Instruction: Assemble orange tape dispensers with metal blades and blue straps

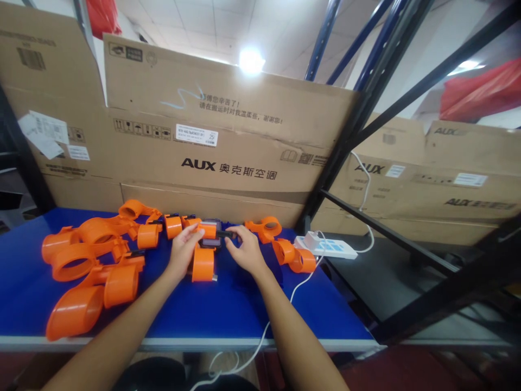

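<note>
My left hand is closed on an orange plastic tape dispenser, fingers and thumb at its upper part. It hangs over the blue table, its ring part lower down. At the right end of that upper part sits a small black piece, pinched between the thumb and fingers of my right hand. Whether the black piece is joined to the orange part I cannot tell. Just behind the hands lies a dark tray-like object, partly hidden by them.
Several more orange dispensers lie heaped on the blue table at left, a few others at right. A white power strip with a white cable lies at the right edge. Cardboard boxes stand behind, beside a dark rack post.
</note>
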`<action>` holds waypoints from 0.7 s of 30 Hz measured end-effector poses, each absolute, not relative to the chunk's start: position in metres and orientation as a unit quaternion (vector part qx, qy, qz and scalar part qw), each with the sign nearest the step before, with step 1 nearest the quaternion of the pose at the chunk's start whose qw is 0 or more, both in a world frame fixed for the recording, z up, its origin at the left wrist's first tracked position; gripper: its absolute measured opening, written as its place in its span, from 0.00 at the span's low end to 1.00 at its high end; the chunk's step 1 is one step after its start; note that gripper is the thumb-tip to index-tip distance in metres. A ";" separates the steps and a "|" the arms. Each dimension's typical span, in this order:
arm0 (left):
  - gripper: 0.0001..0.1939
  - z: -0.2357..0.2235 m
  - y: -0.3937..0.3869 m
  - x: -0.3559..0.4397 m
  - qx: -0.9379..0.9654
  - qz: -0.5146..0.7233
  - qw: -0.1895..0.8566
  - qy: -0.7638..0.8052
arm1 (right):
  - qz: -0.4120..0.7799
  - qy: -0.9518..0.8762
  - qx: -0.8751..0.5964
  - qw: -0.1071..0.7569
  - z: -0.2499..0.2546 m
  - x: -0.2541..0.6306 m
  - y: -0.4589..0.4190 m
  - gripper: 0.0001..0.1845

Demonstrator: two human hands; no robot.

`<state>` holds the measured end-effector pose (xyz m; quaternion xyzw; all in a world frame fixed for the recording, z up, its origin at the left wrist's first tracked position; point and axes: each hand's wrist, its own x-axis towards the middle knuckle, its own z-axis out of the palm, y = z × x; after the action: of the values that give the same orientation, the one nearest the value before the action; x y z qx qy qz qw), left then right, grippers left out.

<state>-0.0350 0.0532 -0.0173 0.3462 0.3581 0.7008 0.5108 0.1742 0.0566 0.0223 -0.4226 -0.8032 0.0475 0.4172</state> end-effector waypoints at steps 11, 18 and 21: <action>0.30 -0.020 0.049 -0.026 0.428 0.657 0.497 0.370 | 0.068 -0.791 -0.393 0.465 0.023 0.165 0.050 0.14; 0.28 -0.019 0.044 -0.023 0.444 0.647 0.505 0.359 | 0.055 -0.796 -0.379 0.470 0.017 0.157 0.048 0.16; 0.29 -0.020 0.046 -0.025 0.415 0.659 0.517 0.355 | 0.063 -0.790 -0.378 0.478 0.016 0.159 0.051 0.20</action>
<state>-0.0246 0.0462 -0.0198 0.4155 0.3548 0.6590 0.5169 0.1592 0.0509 0.0164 -0.3784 -0.7898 0.0633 0.4785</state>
